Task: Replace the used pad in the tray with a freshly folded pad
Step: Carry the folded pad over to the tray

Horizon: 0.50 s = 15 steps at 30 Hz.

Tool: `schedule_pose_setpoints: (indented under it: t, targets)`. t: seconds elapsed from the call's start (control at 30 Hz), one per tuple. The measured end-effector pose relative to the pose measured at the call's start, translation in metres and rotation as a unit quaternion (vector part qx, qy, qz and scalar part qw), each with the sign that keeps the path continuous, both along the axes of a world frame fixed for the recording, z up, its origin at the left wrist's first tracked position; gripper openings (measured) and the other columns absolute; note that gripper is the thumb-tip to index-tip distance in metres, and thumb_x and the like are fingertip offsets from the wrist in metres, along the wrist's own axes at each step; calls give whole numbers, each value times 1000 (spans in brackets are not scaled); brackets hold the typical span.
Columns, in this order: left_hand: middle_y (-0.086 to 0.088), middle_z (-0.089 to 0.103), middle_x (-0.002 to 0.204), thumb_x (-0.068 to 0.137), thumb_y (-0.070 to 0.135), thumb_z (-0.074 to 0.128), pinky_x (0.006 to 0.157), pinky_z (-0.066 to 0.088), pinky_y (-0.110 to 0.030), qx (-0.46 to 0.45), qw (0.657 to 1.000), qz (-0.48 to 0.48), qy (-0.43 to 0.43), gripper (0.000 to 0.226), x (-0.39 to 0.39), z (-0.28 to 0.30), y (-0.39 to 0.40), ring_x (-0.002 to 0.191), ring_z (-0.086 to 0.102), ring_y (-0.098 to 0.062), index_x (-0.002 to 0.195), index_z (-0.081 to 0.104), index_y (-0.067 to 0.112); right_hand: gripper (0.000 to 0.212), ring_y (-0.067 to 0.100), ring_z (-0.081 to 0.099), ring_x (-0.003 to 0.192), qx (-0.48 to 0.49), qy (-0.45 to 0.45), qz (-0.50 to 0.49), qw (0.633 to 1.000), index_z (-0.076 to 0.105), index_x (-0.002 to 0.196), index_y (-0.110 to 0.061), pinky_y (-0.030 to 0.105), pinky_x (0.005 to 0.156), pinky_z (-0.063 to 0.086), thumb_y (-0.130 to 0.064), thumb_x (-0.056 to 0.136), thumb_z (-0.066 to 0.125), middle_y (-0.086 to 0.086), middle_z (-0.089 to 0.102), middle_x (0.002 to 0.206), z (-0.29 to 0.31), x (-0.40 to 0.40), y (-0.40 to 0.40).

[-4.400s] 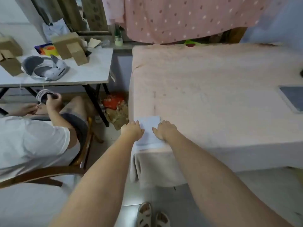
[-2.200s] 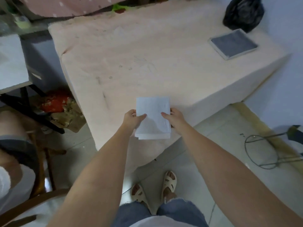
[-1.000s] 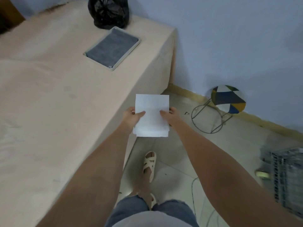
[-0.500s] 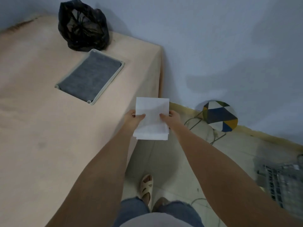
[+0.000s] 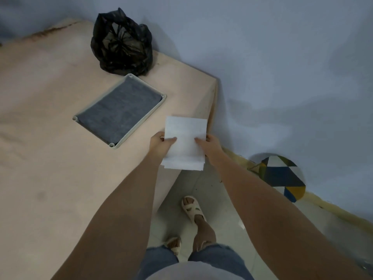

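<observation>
White folded pad [image 5: 184,142] between both hands

Both hands — left [image 5: 159,145], right [image 5: 211,146] — pinch a white folded pad [image 5: 184,142] above the bed [image 5: 50,168] edge, near the tray [image 5: 139,123] holding a grey pad [image 5: 119,112].

A pale blue wall [image 5: 262,57] meets a light tiled floor [image 5: 222,219], where a round patchwork stool [image 5: 282,176] stands beside a pink-covered bed [image 5: 50,158] in dim light.
</observation>
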State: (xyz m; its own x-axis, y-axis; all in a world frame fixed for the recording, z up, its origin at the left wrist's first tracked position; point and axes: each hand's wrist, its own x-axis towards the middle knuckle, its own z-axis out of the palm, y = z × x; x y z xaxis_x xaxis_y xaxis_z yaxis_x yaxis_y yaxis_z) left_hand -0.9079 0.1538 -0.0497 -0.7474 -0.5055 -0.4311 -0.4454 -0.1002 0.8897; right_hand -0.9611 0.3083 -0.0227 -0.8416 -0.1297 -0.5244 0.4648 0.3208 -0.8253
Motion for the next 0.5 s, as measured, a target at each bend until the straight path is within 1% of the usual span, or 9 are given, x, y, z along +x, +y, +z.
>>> schedule_pose_setpoints:
  t: [0.1,0.17,0.23,0.3,0.4,0.5]
  targets:
    - [-4,63,97,80,16,72,75,48,-30,-18,999,40,-7,21,-23,4,-10,82,60,-19,97,59,11,40,32,57,111,9,12,48,999,50,127,-1,44,98,47,-16,92,59,16,58,124,4,-32,-16]
    - [-7,64,101,80,18,72,80,50,-33,-26,997,70,-9,23,-39,6,-17,89,61,-23,98,61,9,39,32,58,109,21,22,84,996,51,126,-1,46,98,47,-18,92,59,16,59,122,7,-55,-27]
    - [-11,65,106,80,16,71,87,51,-37,-31,994,102,-8,22,-53,7,-22,96,61,-28,99,62,7,38,30,59,108,26,23,119,992,52,125,-1,44,98,47,-18,92,58,13,61,121,9,-79,-37]
    - [-11,66,107,82,15,70,90,50,-41,-44,992,117,-6,18,-65,8,-25,97,61,-29,97,63,7,37,29,59,108,25,17,142,989,51,125,-1,41,96,48,-17,93,57,9,60,118,11,-98,-45]
    - [-8,64,101,83,14,68,82,49,-36,-45,987,154,-2,17,-80,9,-34,91,59,-26,99,62,9,35,29,59,108,16,25,176,984,54,124,0,37,92,50,-14,92,57,14,61,121,14,-123,-60]
    - [-9,62,96,82,15,70,82,50,-39,-39,978,206,-20,26,-81,7,-47,89,59,-27,103,61,2,34,31,60,107,18,33,228,973,55,122,3,39,92,50,-10,91,58,18,62,120,13,-137,-82]
